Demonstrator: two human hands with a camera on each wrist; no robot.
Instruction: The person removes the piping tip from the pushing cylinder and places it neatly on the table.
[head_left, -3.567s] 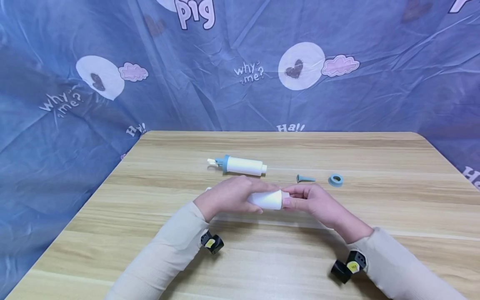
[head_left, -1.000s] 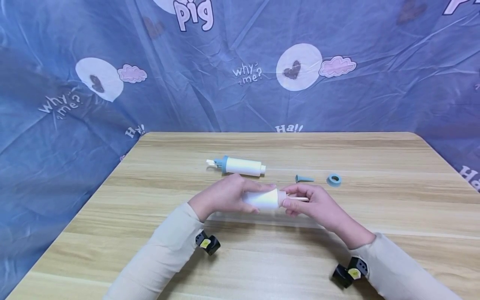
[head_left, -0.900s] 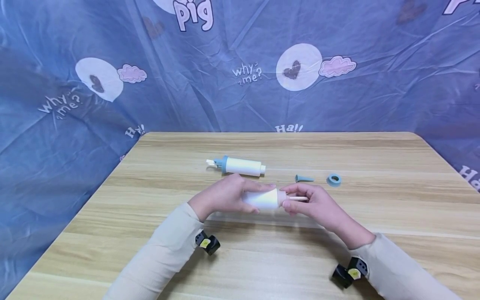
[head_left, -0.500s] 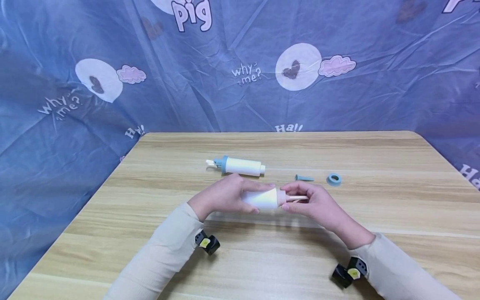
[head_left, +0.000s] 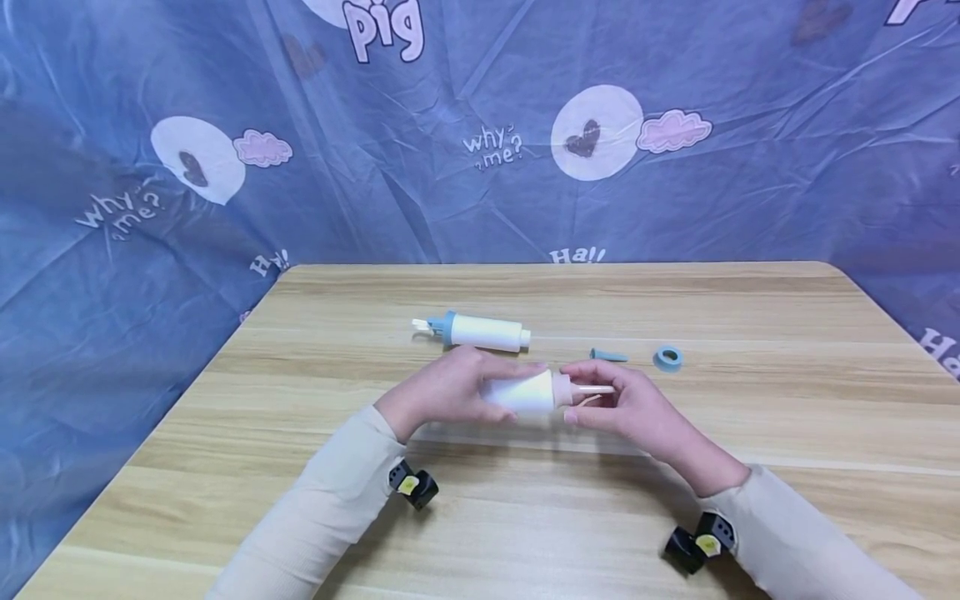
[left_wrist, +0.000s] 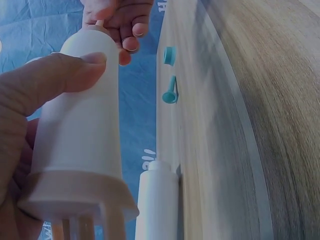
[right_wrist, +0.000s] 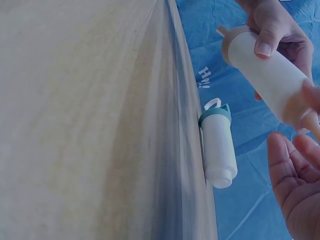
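Note:
My left hand (head_left: 457,385) grips a white squeeze bottle (head_left: 525,395) round its body, thumb along the side, holding it roughly level over the table. A pale pink collar (head_left: 562,390) with a thin spout (head_left: 596,389) is on its right end. At the other end, the left wrist view shows a wide peach-coloured head (left_wrist: 75,195) with several prongs. My right hand (head_left: 630,408) is around the collar and spout, its thumb and index finger spread apart. One finger looks to touch the collar in the right wrist view; the rest hang loose.
Behind my hands lies a second white bottle (head_left: 487,332) with a blue multi-prong head (head_left: 448,328). A small blue cone-shaped nozzle (head_left: 609,356) and a blue ring (head_left: 668,358) lie to its right. A blue printed cloth (head_left: 450,183) hangs behind the wooden table (head_left: 525,517).
The thin spout has come into view past the collar since the oldest frame. My right thumb has moved off the collar in the last second, and the bottle has risen slightly.

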